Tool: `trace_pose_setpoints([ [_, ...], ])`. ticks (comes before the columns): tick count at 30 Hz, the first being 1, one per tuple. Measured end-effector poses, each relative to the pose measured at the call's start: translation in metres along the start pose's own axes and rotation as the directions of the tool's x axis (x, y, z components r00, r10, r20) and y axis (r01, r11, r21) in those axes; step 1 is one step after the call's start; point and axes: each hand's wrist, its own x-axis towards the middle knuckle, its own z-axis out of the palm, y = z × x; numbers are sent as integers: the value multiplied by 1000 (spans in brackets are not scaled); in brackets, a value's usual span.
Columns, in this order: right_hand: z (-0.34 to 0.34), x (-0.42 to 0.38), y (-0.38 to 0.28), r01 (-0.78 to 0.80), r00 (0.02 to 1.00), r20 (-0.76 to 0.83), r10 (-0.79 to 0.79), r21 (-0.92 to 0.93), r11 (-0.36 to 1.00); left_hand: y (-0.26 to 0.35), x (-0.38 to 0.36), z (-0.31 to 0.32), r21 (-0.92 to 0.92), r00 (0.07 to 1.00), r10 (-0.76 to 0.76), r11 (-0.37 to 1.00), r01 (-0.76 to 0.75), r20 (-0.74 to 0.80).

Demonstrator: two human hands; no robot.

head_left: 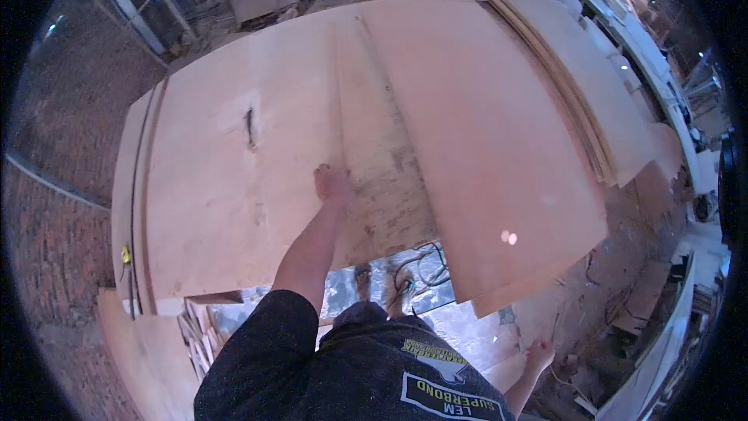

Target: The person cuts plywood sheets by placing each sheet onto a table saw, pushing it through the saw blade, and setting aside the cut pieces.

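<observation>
My left hand [333, 183] is on the big light-brown wood sheet [210, 187], at its right edge near the middle of the view. Its fingers look bent, and what lies under them is too small to make out. Right of the hand runs a darker, stained strip of board [382, 171], and beyond it lies another wood sheet [483, 125]. Low on the right, away from the sheets, hangs my right hand [540, 354] beside my body, with its fingers curled and blurred. The left sheet has a dark elongated mark [249, 127].
A yellow tape measure [125, 254] and long dark strip [137, 187] lie at the left edge. Stacked sheets [573, 70] stand on the right. Cables [425, 269] lie below the front edge. Wood scraps [201, 337] lie at lower left.
</observation>
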Motion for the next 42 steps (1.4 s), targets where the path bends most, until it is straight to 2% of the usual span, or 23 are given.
trace_pose_setpoints([
  [2,-15,-38,11,-182,983,44,177,163,970,14,11,-2,64,998,-62,996,61,16],
  [5,-41,-90,4,-159,987,-26,159,22,987,15,29,13,91,993,-96,992,90,63],
  [8,-46,-120,10,-203,978,-40,207,75,976,26,30,7,59,986,-122,991,116,110],
  [11,-40,-134,-10,-160,984,-52,169,139,977,14,38,14,-89,957,-66,991,95,281],
  [12,-35,-131,-28,-129,988,-62,141,169,977,13,33,13,-190,942,-52,974,121,332],
  [14,-31,-116,-65,-22,1000,1,22,114,993,18,12,-10,-386,912,-13,904,186,411],
  [15,-29,-106,-84,38,998,36,-41,90,995,17,4,-36,-435,754,39,836,334,656],
  [16,-24,-96,-102,67,996,44,-73,128,989,13,-7,-58,-433,538,130,759,486,833],
  [18,-14,-72,-137,134,987,61,-150,209,969,-9,-35,-67,-449,407,209,576,683,889],
  [21,-2,-39,-188,206,943,193,-271,301,931,-58,-87,-52,-556,533,202,487,674,822],
  [24,20,-14,-224,336,879,228,-419,328,883,-46,-147,-110,-535,640,-35,516,669,767],
  [27,34,-4,-253,484,737,314,-599,373,792,-79,-207,-103,-624,784,-82,558,548,615],
  [29,54,5,-254,396,665,425,-614,495,773,-91,-257,-111,-643,801,-120,531,551,587],
  [30,63,7,-255,341,625,481,-615,541,769,-106,-284,-104,-660,900,-75,655,369,430],
  [33,74,4,-263,450,436,559,-706,544,708,-115,-362,-131,-736,956,-185,610,294,229],
  [34,75,1,-266,459,388,575,-721,557,692,-136,-383,-124,-655,985,-169,739,154,40],
  [36,77,-9,-272,475,307,590,-747,585,657,-151,-424,-146,-679,950,-305,712,179,-70],
  [37,76,-16,-277,516,228,586,-778,604,607,-157,-440,-163,-688,926,-357,703,179,-124],
  [38,73,-25,-282,548,155,576,-802,626,555,-151,-457,-187,-602,870,-475,736,311,-132],
  [39,72,-34,-284,573,86,565,-821,646,504,-162,-475,-192,-626,812,-553,704,336,-187],
  [41,80,-43,-280,483,19,537,-843,734,478,-187,-512,-191,-674,679,-680,641,367,-277],
  [42,82,-47,-277,436,-4,520,-854,770,467,-199,-529,-189,-719,652,-675,637,279,-345],
])
